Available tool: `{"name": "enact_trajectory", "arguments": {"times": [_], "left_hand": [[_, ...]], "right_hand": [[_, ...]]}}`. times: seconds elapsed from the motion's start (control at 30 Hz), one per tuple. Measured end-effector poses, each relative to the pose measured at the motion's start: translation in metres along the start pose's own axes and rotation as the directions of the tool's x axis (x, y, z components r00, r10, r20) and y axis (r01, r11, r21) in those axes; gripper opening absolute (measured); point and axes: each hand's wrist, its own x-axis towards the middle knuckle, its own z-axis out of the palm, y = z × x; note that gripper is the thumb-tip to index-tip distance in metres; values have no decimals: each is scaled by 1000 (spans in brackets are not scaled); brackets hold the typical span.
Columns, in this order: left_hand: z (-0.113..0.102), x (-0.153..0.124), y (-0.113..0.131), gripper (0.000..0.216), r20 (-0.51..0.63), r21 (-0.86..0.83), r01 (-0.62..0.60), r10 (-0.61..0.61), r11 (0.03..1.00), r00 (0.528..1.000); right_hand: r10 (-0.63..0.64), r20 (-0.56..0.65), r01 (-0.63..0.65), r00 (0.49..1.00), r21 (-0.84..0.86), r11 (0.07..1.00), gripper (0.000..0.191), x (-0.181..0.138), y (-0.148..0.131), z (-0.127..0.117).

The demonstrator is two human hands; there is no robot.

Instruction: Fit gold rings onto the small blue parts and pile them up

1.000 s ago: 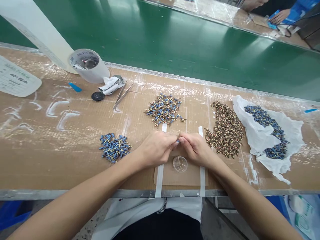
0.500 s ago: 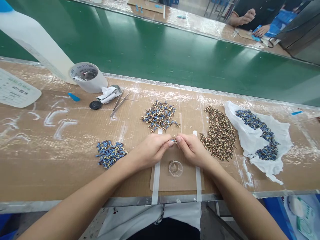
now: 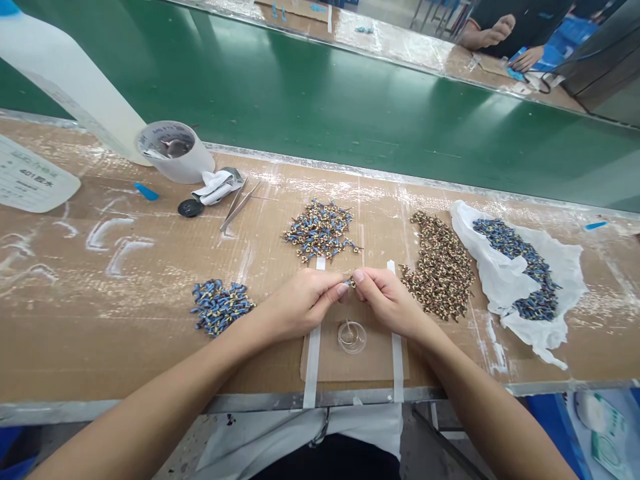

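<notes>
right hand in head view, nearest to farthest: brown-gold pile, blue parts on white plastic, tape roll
From the right hand:
1. Brown-gold pile, just right
2. Blue parts on white plastic, farther right
3. Tape roll, far left

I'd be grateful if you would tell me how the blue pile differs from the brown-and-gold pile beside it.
The blue pile lies on a crumpled white plastic sheet, while the brown-and-gold pile sits directly on cardboard. The blue pile forms a narrower band; the brown-and-gold pile is broader. Both are curving heaps of many small parts.
</notes>
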Motion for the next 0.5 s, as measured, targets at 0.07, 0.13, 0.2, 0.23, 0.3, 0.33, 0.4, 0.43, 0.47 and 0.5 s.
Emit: {"name": "enact_trajectory", "arguments": {"times": [0.07, 0.13, 0.2, 0.23, 0.3, 0.33, 0.4, 0.43, 0.47, 0.5], "left_hand": [[1, -1, -1, 30, -19, 8, 2, -2, 1000, 1000], [3, -1, -2, 30, -32, 18, -4, 4, 1000, 999], [5, -1, -2, 30, -45, 29, -22, 23, 999, 999], [5, -1, -1, 31, -53, 39, -31, 33, 999, 998], [7, -1, 1, 32, -68, 66, -39, 44, 997, 997], [7, -2, 2, 32, -74, 79, -37, 43, 996, 996], [9, -2, 3, 31, -87, 104, -29, 38, 994, 996], [10, -3, 4, 31, -97, 117, -26, 37, 993, 995], [10, -4, 4, 31, -109, 131, -23, 37, 991, 993], [11, -4, 3, 31, -119, 146, -18, 36, 989, 992]], "right_hand": [[-25, 6, 25, 1000, -48, 999, 43, -1, -1, 1], [-36, 21, 38, 999, -93, 995, 41, -1, -1, 2], [-37, 32, 41, 999, -124, 991, 39, -2, -1, 3], [-41, 31, 45, 999, -132, 990, 38, -2, 0, 3], [-57, 26, 60, 998, -136, 989, 37, -2, 0, 5], [-66, 22, 68, 998, -133, 989, 37, -2, 1, 5], [-79, 23, 81, 997, -127, 989, 36, -2, 1, 6], [-83, 26, 86, 996, -127, 988, 36, -2, 2, 7], [-85, 27, 88, 996, -130, 988, 36, -2, 2, 8], [-88, 25, 91, 996, -134, 987, 36, -2, 3, 8]]}}
